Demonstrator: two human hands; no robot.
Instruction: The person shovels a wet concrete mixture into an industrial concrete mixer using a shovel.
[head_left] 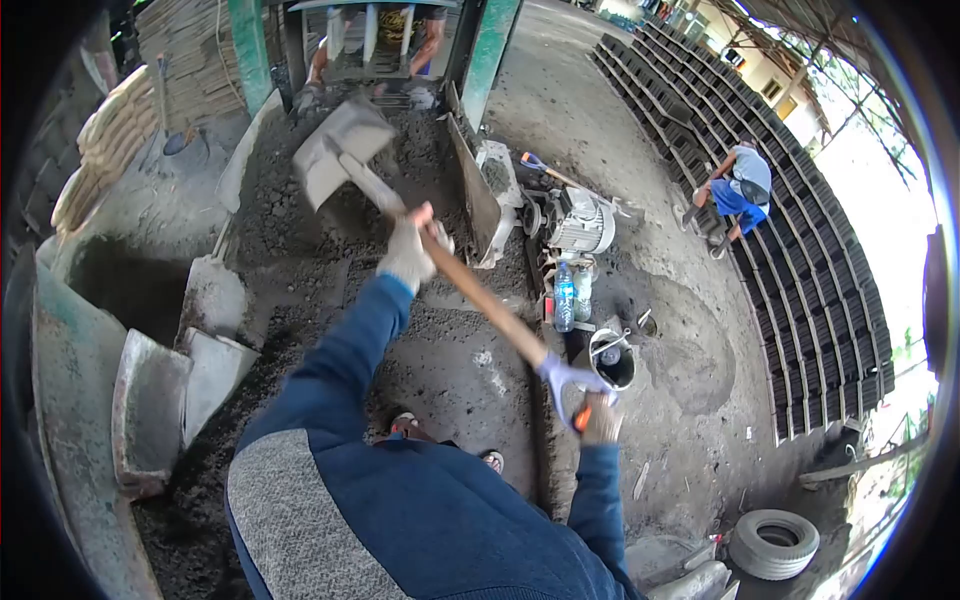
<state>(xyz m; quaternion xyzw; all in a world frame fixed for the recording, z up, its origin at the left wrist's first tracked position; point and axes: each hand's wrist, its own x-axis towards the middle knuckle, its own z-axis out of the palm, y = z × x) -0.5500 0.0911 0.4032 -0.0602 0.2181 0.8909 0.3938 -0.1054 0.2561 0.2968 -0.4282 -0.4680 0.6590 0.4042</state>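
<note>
A shovel with a wooden shaft [490,302] runs diagonally across the middle of the view. My left hand [410,252], in a pale glove, is closed around the shaft near the blade. At the other end, my right hand [601,418] grips the light purple handle [572,385], with something orange beside the fingers. The grey metal blade [343,150], slightly blurred, is over dark, crumbly material [270,195] in a trough. No load can be made out on the blade.
An electric motor [583,222], water bottles [565,298] and a bucket [613,360] stand right of the trough. Metal sheets [150,400] and a pit are at left. One person [745,185] bends by dark racks [800,270]; another's arms show behind the frame. A tire [773,545] lies lower right.
</note>
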